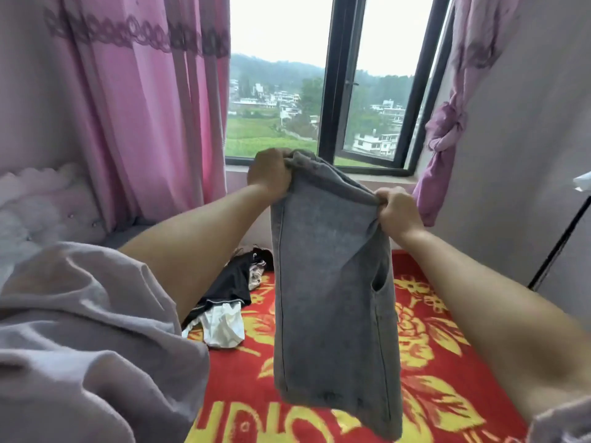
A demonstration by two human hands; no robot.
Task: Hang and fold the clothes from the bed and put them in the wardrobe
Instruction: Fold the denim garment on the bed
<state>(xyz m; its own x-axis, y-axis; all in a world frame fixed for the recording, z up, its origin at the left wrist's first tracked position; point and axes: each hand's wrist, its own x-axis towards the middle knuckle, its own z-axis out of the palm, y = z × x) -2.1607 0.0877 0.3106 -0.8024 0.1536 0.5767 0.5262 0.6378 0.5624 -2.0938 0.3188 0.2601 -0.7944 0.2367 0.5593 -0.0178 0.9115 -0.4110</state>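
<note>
Grey trousers [332,298] are held up over the bed [431,362], hanging folded lengthwise, top edge gripped at both ends: left hand [268,175] is clenched round one corner, right hand [398,209] pinches the other. Below, on the red & yellow blanket, a black & white clothes pile [224,302] is seen. Beyond: pink curtain [153,107], window [332,91] w/ houses outside

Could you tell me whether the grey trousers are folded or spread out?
Folded lengthwise: the grey denim trousers hang as one doubled strip.
</note>
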